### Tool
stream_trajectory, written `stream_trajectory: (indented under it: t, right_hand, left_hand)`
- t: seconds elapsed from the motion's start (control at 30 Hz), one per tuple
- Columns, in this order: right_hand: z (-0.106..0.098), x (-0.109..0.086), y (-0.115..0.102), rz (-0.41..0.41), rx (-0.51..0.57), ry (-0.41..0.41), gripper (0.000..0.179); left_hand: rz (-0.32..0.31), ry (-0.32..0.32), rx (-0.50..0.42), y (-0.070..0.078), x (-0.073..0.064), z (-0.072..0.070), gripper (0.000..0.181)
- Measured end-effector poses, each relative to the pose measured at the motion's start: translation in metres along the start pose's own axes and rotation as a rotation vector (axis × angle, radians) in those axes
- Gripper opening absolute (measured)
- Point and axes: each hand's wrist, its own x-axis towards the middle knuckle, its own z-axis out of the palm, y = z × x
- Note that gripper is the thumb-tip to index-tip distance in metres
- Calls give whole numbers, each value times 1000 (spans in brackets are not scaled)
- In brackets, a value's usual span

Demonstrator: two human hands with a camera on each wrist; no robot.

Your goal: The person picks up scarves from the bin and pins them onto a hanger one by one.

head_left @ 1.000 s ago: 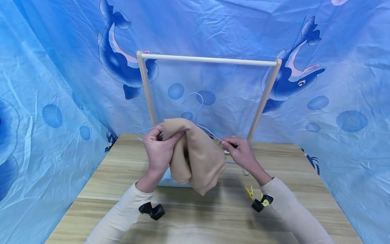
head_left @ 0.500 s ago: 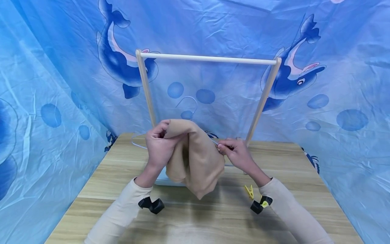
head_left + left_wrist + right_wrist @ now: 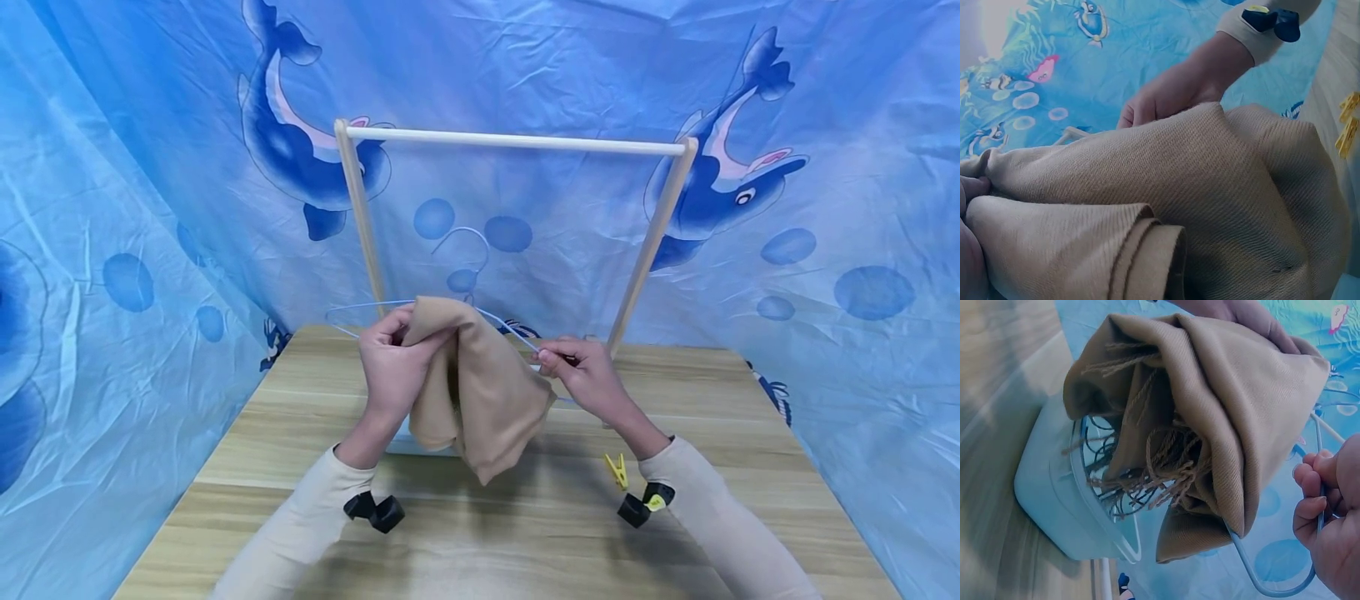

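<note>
A folded tan scarf (image 3: 498, 396) hangs in front of me, its twisted fringe (image 3: 1166, 456) dangling inside the folds in the right wrist view. My left hand (image 3: 393, 358) pinches the scarf's upper left edge between thumb and fingers. With curled fingers my right hand (image 3: 588, 375) grips the right arm of a pale blue wire hanger (image 3: 511, 326). The hanger stands behind the scarf, hook upward, both ends showing past the cloth. In the right wrist view, its lower wire runs in behind the scarf's folds. The middle of the hanger is hidden by cloth.
Below the scarf a light blue plastic bin (image 3: 1047, 475) stands on the wooden table (image 3: 285, 467). Behind it rises a rack with a white bar (image 3: 517, 142) and wooden posts. Yellow clothespins (image 3: 1347, 134) lie to the right, near my right wrist.
The hanger dipped and tilted, then rose again, its hook ending slightly farther left. More of its left end shows now. The scarf shifted slightly; both hands keep their holds.
</note>
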Motion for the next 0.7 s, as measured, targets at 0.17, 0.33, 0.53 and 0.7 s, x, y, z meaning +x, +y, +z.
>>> stream_trajectory:
  t: [0.17, 0.33, 0.53, 0.7]
  right_hand:
    - [-4, 1, -8, 28, 38, 2, 15]
    - [-9, 5, -16, -4, 18, 27, 15]
    - [-13, 9, -23, -46, 25, 42, 13]
    - [-18, 14, -30, -78, 1, 45, 13]
  left_hand:
    - [-20, 5, 47, 2, 0, -3, 17]
    - [14, 11, 97, 8, 5, -5, 17]
    - [74, 33, 185, 16, 7, -4, 25]
    - [69, 2, 205, 24, 10, -6, 21]
